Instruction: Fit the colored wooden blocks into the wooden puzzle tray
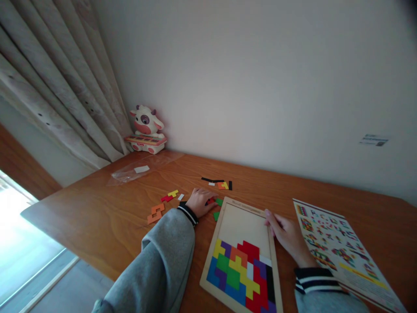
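Note:
A wooden puzzle tray (207, 265) lies on the table, its lower part filled with coloured block pieces and its upper part bare. My left hand (200, 202) is on the table just left of the tray's top, its fingers bent over a red piece (210, 201). Beside those fingers lie a green piece (219, 202) and another green piece (216, 216). My right hand (282, 230) grips the tray's upper right edge between thumb and fingers.
Orange pieces (154, 217), a red piece (167, 198) and a yellow piece (173, 193) lie left. Black pieces (230, 185) are farther back. A printed sheet (339, 243) lies right. A cow toy (146, 130) and plastic bag (125, 174) stand and lie back left.

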{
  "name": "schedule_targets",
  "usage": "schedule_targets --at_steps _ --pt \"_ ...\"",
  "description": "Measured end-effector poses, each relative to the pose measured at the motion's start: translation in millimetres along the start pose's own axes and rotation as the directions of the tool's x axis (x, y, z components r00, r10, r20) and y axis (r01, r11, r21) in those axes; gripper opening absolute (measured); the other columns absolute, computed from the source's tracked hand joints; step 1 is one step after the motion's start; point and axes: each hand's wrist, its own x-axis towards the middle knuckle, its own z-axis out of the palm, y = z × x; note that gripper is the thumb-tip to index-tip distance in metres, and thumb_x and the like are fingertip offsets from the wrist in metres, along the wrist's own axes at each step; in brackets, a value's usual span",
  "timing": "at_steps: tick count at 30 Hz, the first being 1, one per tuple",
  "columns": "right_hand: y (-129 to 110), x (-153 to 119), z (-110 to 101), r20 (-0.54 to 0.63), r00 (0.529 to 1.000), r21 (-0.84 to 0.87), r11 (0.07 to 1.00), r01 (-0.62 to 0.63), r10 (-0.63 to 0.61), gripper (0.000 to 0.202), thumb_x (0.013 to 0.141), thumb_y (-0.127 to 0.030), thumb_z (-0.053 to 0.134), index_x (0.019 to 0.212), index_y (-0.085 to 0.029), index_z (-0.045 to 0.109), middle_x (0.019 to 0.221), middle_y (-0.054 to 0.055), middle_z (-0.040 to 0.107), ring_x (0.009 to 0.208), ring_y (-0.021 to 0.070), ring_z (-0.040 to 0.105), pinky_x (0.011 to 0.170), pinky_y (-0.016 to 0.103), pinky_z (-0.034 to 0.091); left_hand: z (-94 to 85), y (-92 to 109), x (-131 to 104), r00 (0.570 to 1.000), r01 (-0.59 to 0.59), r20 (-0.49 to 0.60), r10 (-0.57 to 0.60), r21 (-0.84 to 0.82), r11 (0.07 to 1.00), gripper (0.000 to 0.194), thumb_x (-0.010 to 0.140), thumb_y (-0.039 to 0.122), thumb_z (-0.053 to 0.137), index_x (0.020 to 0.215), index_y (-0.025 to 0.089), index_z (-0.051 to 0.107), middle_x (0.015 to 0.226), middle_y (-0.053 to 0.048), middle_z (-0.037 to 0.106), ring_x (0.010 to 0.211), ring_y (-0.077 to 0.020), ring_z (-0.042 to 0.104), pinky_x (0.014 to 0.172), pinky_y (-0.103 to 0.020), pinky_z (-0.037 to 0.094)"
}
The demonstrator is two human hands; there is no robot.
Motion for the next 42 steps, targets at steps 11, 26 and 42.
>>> schedule_targets --at_steps 11,26,42 --pt "9 2 4 0.030 0.994 -0.130 0.985 0.111 -0.108 0.044 0.087 -0.061 0.048 0.098 -0.021 0.064 0.062 -0.003 0.053 0.058 0.0175 0.056 0.057 0.029 0.041 1.6 7 -14 0.954 -0.288 0.067 0.292 -0.069 0.955 0.035 0.093 0.032 0.051 0.126 0.025 0.059 0.129 -0.005 0.064 0.125 -0.0238 0.054 0.106 -0.043 0.036" --pt "4 0 2 0.032 0.997 -0.180 0.981 0.072 -0.067 0.045 0.088 -0.058 0.040 0.098 -0.021 0.066 0.061 0.000 0.056 0.056 0.0187 0.056 0.053 0.029 0.039 4.3 2 -17 0.962 -0.274 -0.018 0.274 -0.120 0.954 0.038 0.085 0.045 0.066 0.113 0.019 0.065 0.110 -0.009 0.070 0.100 -0.0242 0.065 0.091 -0.038 0.049" --pt "4 -2 5 0.011 0.998 -0.204 0.977 0.055 -0.054 0.043 0.091 -0.056 0.038 0.101 -0.022 0.064 0.060 -0.003 0.050 0.056 0.0181 0.055 0.055 0.029 0.036 6.0 -5 -14 0.939 -0.343 -0.103 0.329 -0.188 0.920 0.026 0.088 0.039 0.065 0.104 0.018 0.068 0.102 -0.008 0.072 0.093 -0.0183 0.068 0.087 -0.028 0.054"
